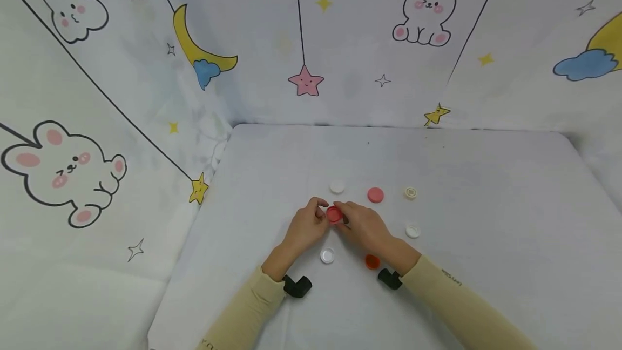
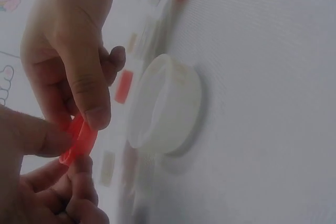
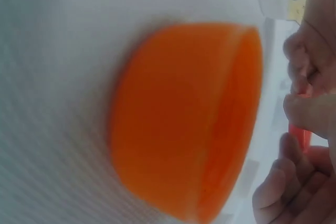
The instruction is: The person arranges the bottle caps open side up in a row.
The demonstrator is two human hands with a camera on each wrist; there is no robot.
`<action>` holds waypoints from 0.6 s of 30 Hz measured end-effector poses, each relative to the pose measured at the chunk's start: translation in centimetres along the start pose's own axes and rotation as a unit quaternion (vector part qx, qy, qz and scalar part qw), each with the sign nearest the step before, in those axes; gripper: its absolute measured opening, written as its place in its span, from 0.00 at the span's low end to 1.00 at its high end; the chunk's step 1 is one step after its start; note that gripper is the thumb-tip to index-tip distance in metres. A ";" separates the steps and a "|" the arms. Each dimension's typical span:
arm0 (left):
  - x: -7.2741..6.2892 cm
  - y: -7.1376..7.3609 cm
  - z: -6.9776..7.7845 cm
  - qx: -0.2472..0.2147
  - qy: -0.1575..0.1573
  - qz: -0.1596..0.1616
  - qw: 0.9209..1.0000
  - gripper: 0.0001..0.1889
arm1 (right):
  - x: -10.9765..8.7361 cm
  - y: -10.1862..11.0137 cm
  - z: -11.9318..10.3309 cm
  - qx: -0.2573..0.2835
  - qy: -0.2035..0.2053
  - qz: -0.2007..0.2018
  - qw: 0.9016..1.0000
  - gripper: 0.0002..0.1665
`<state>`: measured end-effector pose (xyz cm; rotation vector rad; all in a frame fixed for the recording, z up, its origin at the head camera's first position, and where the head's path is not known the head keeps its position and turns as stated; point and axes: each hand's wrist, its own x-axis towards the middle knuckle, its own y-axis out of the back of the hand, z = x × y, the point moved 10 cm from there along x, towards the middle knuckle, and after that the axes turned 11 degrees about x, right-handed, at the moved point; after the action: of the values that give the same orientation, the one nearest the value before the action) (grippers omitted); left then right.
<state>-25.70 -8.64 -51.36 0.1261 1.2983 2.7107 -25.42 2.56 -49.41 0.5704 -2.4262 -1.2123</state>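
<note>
Between both hands is a small red bottle cap (image 1: 334,214), its hollow side facing up toward the head camera. My left hand (image 1: 307,227) pinches its left edge, and the left wrist view shows the left thumb (image 2: 44,139) against the cap. From the other side, my right hand (image 1: 363,226) pinches the rim with thumb and fingers. On the table nearer the body, a white cap (image 1: 328,255) lies below the left hand and an orange cap (image 1: 372,261) below the right wrist. Close up in the right wrist view, the orange cap (image 3: 168,119) has deep, rounded walls.
Beyond the hands lie a white cap (image 1: 337,187), a pinkish-red cap (image 1: 375,195) and a cream ringed cap (image 1: 410,193). Another white cap (image 1: 412,231) is right of the right hand. The white-covered table (image 1: 486,188) meets a cartoon-printed curtain (image 1: 262,42) behind and at left.
</note>
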 end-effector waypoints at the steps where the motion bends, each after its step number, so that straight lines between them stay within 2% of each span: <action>1: -0.1 -0.1 0.0 0.000 -0.006 -0.004 1.000 0.17 | 0.0 -0.1 0.0 0.001 -0.002 -0.002 1.000 0.31; 5: -0.3 -0.7 0.1 0.024 -0.029 -0.029 0.999 0.21 | 0.1 -0.4 0.2 -0.003 -0.005 -0.010 1.000 0.27; 8: -0.6 -1.0 0.1 0.048 -0.036 -0.043 0.997 0.23 | 0.0 -0.7 0.1 -0.006 -0.003 -0.020 1.000 0.24; 14: -0.8 -0.5 -0.3 0.086 -0.018 -0.034 0.996 0.22 | 0.0 -1.3 -0.5 0.003 0.003 -0.034 0.999 0.28; 18: -0.9 -0.4 -0.2 0.100 -0.020 -0.033 0.994 0.21 | 0.1 -1.3 -0.7 0.001 -0.003 -0.034 0.999 0.25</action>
<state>-24.83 -8.68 -51.76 0.1526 1.5307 2.5068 -24.87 1.29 -50.06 0.6566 -2.4314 -1.2389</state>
